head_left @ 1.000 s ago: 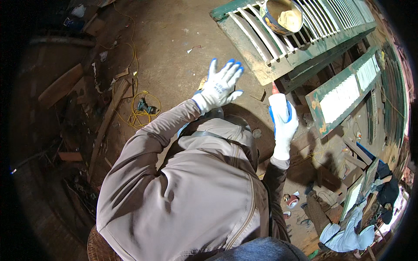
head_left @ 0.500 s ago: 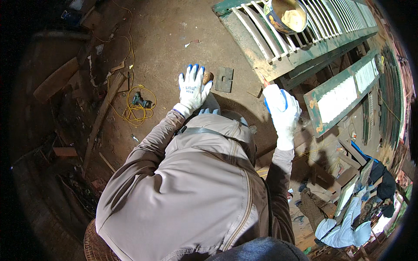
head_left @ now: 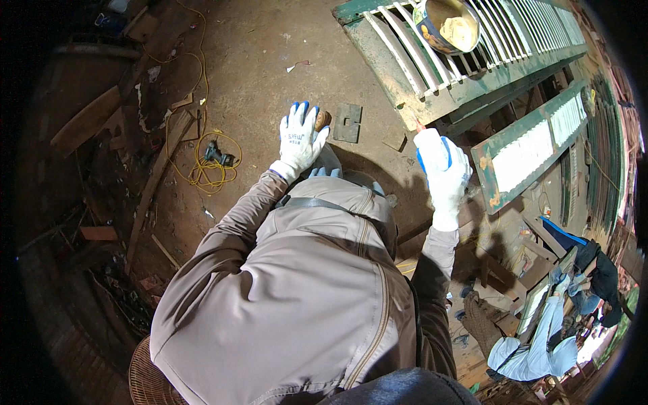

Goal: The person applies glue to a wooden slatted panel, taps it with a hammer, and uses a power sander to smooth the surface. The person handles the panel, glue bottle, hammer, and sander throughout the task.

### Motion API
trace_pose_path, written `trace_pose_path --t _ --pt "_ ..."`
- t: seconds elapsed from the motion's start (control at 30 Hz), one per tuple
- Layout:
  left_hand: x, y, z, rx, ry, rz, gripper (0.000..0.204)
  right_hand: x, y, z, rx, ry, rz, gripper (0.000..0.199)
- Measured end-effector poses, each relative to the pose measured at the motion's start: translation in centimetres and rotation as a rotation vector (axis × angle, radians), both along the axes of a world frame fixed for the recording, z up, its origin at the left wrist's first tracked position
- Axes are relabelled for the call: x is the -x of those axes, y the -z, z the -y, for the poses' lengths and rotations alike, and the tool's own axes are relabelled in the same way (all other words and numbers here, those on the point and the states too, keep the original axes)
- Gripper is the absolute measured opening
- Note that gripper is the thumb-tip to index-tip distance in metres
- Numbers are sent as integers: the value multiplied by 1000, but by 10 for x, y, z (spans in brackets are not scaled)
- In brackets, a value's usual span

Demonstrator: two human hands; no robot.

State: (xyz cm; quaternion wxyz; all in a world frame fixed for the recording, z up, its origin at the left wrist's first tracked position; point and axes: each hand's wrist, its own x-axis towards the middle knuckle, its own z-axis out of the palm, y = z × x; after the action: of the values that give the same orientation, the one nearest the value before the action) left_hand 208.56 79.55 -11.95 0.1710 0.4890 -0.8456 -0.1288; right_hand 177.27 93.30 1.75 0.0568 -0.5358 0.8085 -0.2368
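White-and-blue work gloves cover both hands. The left hand (head_left: 299, 138) lies spread on the dirt floor (head_left: 270, 61), fingers wide and holding nothing, its fingertips touching a small brown rounded lump (head_left: 323, 119) whose kind cannot be made out. Just beside that lump lies one flat grey metal plate (head_left: 347, 122) with notched edges. The right hand (head_left: 445, 172) is seen from the back, fingers curled narrow; whether it grips anything cannot be told, though a thin reddish tip (head_left: 420, 125) pokes out above it, touching the edge of a weathered green louvred shutter (head_left: 432, 74). On that shutter's slats rests one round tin (head_left: 449, 23) of pale paste. A second green panel (head_left: 540, 145) with a white middle lies just beyond the right hand, and more green frames are cut off at the right rim. Left of the left hand, well apart, a coil of yellow cord (head_left: 206, 165) surrounds one small dark power tool (head_left: 219, 156), with wooden planks (head_left: 158, 172) nearby. The person's own grey jacket (head_left: 297, 297) hides the ground between the arms. At lower right another person in light blue (head_left: 533, 351) crouches, partly cut off.
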Motion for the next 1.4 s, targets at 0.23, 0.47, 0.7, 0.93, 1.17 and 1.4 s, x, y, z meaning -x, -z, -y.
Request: trace_pose_path --t 0.23,0.47,0.7,0.93,1.17,1.4 --pt "-5 4 1 -7 -10 -22 61 16 14 2 56 29 5 55" --pt "-8 8 1 -31 -18 -18 60 23 24 4 88 45 -48 57" --pt "-10 8 1 -29 -16 -31 59 3 7 4 25 9 -21 54" --pt "-8 10 1 -33 -11 -31 59 -11 -5 0 2 -36 2 49" --pt "-6 13 1 -39 3 -33 59 5 10 4 27 1 13 56" --pt "-6 12 4 -45 -2 -6 59 16 18 6 83 42 -18 53"
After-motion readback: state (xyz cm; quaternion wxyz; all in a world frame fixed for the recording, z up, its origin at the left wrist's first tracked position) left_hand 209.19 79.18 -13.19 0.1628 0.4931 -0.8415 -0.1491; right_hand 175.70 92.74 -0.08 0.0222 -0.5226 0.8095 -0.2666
